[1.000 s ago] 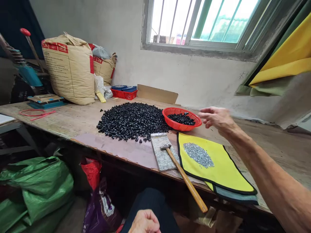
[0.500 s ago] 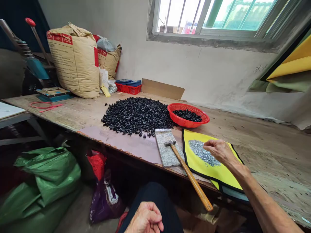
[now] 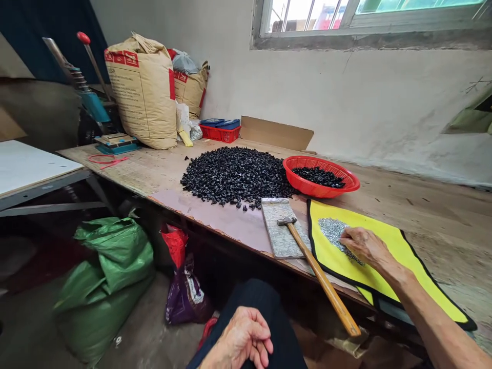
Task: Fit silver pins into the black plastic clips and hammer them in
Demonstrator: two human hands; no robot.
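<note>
I can't tell either grip—lower-right, the right hand (image 3: 363, 245) at metal bits (image 3: 329, 228); bottom-centre, the left hand (image 3: 248, 334) curled—but mid-frame's black heap (image 3: 236, 174) seems largely undone, red basket (image 3: 317, 191) part-filled.

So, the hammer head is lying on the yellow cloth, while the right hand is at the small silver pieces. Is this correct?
Not entirely: the hammer head lies on the grey slab, not the yellow cloth, as the head view shows. The right hand is at the small silver pieces.
</note>
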